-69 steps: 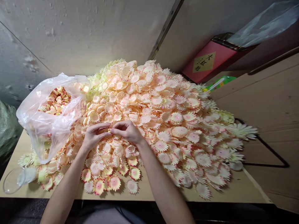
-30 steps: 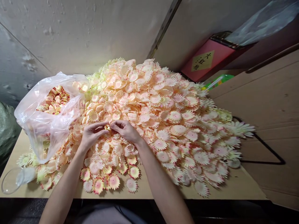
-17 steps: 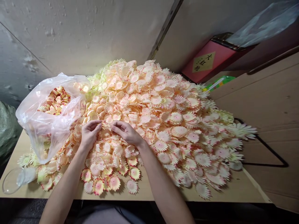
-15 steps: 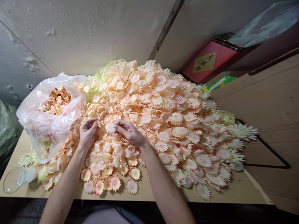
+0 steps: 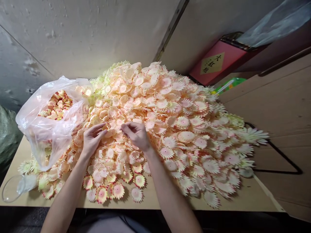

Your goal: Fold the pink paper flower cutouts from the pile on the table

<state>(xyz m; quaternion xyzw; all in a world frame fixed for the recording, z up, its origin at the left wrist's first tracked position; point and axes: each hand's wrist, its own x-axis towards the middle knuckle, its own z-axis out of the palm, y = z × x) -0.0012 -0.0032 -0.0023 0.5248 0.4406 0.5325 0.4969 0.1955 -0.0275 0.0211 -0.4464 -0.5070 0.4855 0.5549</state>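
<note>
Spotted loose petal discs (image 5: pixel 118 191) by the edge of the table (image 5: pixel 150 198); just beyond, held left hand (image 5: pixel 93 137) with thumb and forefinger parted, apparently on nothing, and right hand (image 5: pixel 137 134) with fingertips drawn close, impossible to tell on what. Probably risked a slide down the heap (image 5: pixel 168 131) from one knuckle bump.

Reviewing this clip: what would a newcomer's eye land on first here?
Probably the huge heap of pale pink and cream flower-shaped pieces covering much of the table, with the left hand and right hand over its near side. Next, the translucent plastic bag at the left, and the red box with its gold diamond label, upper right.
</note>
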